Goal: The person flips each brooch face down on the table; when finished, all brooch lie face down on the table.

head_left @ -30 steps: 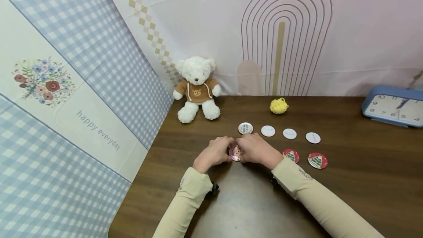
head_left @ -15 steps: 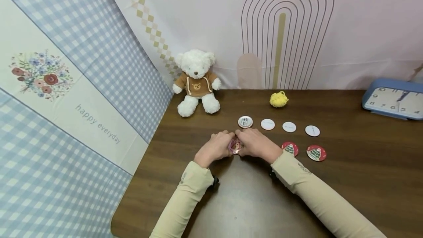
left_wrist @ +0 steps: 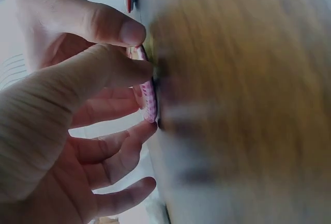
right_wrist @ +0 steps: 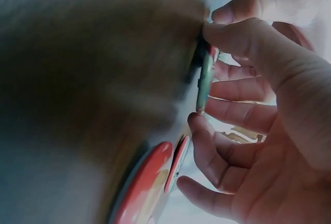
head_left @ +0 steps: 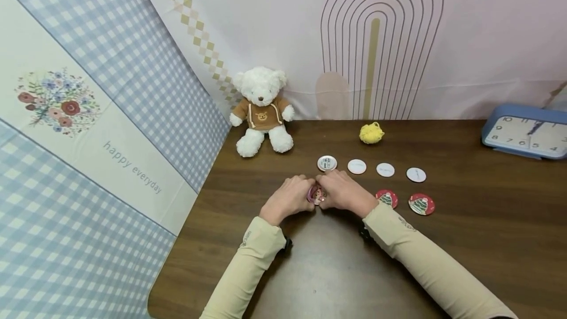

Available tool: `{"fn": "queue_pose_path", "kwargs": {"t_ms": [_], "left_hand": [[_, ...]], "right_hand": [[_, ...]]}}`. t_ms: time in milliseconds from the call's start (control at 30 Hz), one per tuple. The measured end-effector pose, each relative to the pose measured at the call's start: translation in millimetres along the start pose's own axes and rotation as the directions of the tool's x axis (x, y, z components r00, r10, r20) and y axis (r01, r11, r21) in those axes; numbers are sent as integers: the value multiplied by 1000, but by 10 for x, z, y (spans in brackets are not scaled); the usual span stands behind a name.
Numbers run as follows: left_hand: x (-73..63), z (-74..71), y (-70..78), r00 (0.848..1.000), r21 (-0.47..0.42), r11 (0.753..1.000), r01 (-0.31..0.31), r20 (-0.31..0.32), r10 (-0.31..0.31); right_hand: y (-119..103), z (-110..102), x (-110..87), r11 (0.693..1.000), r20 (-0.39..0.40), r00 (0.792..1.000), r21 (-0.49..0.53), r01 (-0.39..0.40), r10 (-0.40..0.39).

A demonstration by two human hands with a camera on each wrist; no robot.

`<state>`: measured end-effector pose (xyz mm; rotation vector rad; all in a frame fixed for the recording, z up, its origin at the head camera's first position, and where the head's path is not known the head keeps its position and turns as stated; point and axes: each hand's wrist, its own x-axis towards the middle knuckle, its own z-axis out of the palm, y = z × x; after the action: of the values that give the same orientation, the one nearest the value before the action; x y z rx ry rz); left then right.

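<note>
Between both hands is a round button badge (head_left: pixel 317 194) with a pink character picture, close over the table. My left hand (head_left: pixel 290 197) pinches its left side by the rim, and the badge's pink patterned edge (left_wrist: pixel 149 100) shows past the thumb in the left wrist view. My right hand (head_left: pixel 343 192) pinches the opposite side; in the right wrist view the thumb and fingers meet at the badge's greenish edge (right_wrist: pixel 205 81). Fingers cover part of its face. Just beyond the hands lies a white-backed badge (head_left: pixel 327 163) with dark print.
Several white-backed badges, including one at the right end (head_left: pixel 416 175), form a row. Two red badges with Christmas trees lie nearer, one (head_left: pixel 421 204) fully visible, the other (head_left: pixel 387 199) beside the right sleeve. Behind are a teddy bear (head_left: pixel 262 112), yellow yarn ball (head_left: pixel 371 133) and blue clock (head_left: pixel 527 132).
The head view has shifted, so the table things appear slightly higher than a second ago. Both hands keep holding the pink badge in nearly the same place.
</note>
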<state>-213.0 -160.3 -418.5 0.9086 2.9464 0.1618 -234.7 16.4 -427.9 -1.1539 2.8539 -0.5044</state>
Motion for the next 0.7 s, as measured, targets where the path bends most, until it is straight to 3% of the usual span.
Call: {"fn": "queue_pose_path", "kwargs": {"t_ms": [333,533,700], "left_hand": [[-8,-26,3,998,-74,995,60,-1,-60],[18,-70,21,996,-51,998,40,-72,-43],[22,-54,15,994,-20,1000,-11,-113,8]], "right_hand": [[63,-66,-19,992,-33,999,121,-19,24],[95,-142,-49,989,-35,999,145,-27,33],[150,-147,-108,980,-50,999,199,-8,18]]}}
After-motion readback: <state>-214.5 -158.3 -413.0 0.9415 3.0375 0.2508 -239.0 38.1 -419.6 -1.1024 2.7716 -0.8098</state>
